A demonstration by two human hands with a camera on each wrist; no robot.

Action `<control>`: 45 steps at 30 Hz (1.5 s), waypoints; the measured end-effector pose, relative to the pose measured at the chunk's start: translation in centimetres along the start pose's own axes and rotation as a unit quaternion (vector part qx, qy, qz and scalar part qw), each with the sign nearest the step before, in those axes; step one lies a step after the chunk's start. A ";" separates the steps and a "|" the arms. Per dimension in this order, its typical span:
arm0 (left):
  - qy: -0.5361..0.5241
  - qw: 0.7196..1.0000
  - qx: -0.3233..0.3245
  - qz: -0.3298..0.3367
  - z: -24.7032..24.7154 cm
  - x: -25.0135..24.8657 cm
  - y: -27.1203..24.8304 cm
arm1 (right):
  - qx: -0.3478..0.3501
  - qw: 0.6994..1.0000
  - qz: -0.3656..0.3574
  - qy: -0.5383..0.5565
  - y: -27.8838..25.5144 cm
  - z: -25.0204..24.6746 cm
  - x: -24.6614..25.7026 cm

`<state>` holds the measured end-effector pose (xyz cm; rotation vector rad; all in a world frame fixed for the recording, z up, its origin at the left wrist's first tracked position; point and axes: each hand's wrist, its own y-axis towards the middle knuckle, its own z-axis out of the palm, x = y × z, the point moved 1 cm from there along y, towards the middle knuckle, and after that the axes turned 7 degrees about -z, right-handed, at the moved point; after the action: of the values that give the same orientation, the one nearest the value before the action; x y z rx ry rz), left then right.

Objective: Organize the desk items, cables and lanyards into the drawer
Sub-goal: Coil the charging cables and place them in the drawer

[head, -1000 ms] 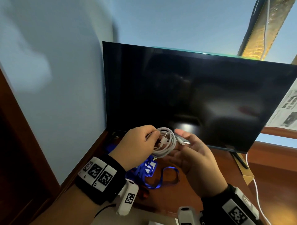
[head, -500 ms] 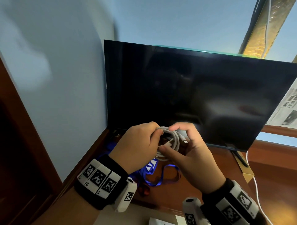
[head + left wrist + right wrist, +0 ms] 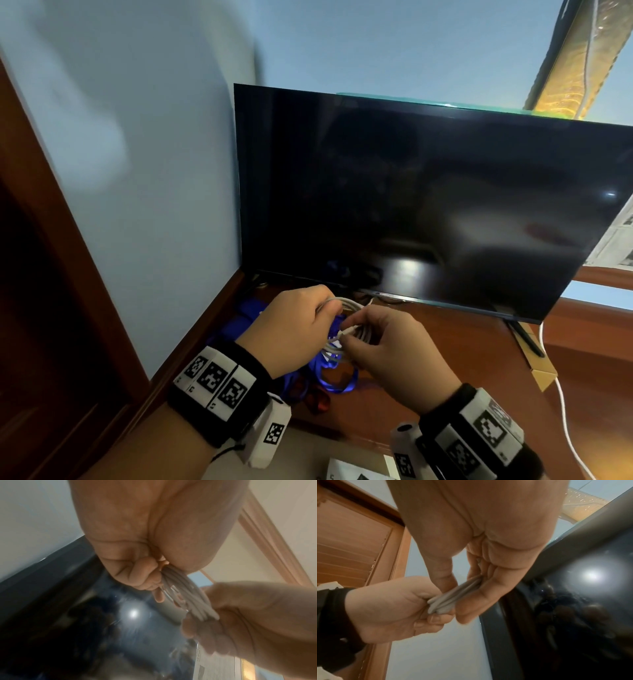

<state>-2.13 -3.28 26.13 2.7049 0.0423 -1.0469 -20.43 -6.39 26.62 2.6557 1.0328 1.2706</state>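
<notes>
Above the bench (image 3: 428, 370), in front of one dark monitor (image 3: 428, 205), one coiled white cable (image 3: 356, 330) is gripped by two hands: the left hand (image 3: 291, 332) curls round one side, the right hand (image 3: 394, 349) pinches the other. Blue lanyards (image 3: 329, 377) lie beneath; their number is unclear.

A dark monitor (image 3: 428, 205) stood on a brown wooden desk (image 3: 445, 370) against a pale blue wall (image 3: 154, 154).
</notes>
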 end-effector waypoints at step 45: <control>-0.049 0.930 0.044 -0.362 4.0 28.4 -15.7 | 0.247 0.862 0.263 0.357 -2.7 33.8 -11.9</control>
<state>14.54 9.40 1.02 2.7528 1.0681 -1.3781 -3.63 -2.60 -4.87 3.0137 0.7371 2.5592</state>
